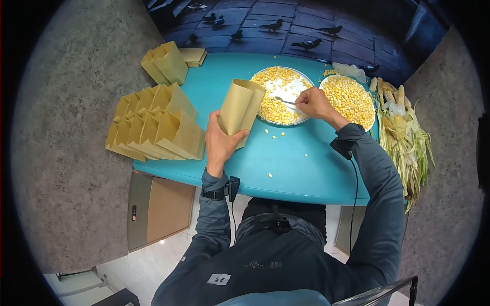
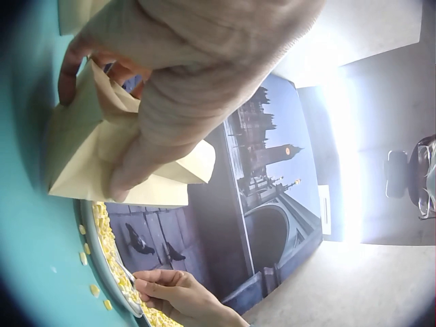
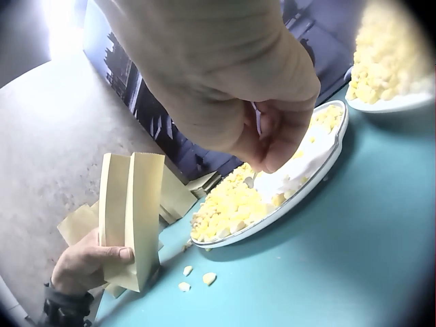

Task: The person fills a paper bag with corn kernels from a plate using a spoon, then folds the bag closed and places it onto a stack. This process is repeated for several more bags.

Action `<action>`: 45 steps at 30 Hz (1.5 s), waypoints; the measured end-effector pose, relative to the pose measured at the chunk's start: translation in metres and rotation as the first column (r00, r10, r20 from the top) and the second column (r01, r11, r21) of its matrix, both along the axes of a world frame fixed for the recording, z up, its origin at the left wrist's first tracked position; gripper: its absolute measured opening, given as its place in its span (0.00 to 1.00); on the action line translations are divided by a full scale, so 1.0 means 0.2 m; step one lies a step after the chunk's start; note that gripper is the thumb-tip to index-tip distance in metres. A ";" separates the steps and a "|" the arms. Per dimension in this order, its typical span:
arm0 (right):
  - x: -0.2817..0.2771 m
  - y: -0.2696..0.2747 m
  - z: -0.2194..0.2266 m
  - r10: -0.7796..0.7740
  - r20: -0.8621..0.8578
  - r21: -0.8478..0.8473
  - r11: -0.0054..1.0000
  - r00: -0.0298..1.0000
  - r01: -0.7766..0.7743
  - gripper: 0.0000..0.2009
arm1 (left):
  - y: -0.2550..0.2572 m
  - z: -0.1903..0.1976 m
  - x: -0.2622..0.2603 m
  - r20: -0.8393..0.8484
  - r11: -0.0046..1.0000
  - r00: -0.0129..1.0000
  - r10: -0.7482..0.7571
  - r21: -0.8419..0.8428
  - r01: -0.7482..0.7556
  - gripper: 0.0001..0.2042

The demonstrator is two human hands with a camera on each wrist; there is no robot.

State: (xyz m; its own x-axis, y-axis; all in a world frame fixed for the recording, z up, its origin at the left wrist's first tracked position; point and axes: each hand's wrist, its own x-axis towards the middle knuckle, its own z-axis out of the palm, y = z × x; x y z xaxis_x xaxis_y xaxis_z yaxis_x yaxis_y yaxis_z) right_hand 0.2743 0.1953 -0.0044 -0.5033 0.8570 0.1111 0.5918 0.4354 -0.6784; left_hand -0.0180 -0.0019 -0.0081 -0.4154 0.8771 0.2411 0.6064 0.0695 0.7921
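Note:
My left hand [image 1: 220, 143] grips an upright brown paper bag [image 1: 241, 104] near its lower half, thumb on one side. The bag's top is open, and it stands beside a white plate [image 1: 278, 124] of yellow corn kernels. Over that plate my right hand [image 1: 315, 104] pinches the handle of a spoon [image 1: 286, 101], its bowl end at the kernels. In the left wrist view the thumb presses the bag's folded side [image 2: 160, 194]. The right wrist view shows the pinching fingertips [image 3: 272, 160] above the plate, with most of the spoon hidden behind them.
A second plate heaped with kernels [image 1: 348, 99] stands to the right, beside corn cobs with husks [image 1: 403, 132]. Several open paper bags [image 1: 176, 135] are grouped at the left, more [image 1: 171, 64] behind them. Loose kernels [image 1: 273, 136] lie on the teal table [image 1: 306, 178].

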 end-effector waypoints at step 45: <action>-0.11 0.13 0.01 -0.160 -0.065 0.100 0.981 0.985 0.166 0.06 | -0.02 0.04 0.04 0.067 0.999 0.998 0.017 -0.047 -0.013 0.43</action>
State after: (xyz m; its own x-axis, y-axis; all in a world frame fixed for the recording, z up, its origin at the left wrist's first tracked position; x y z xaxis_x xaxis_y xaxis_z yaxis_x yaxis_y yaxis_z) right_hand 0.2517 0.2220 -0.0030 -0.3481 0.9091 0.2287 0.6229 0.4066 -0.6683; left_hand -0.0107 -0.0051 -0.0009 -0.4425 0.8803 0.1710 0.5504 0.1160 0.8268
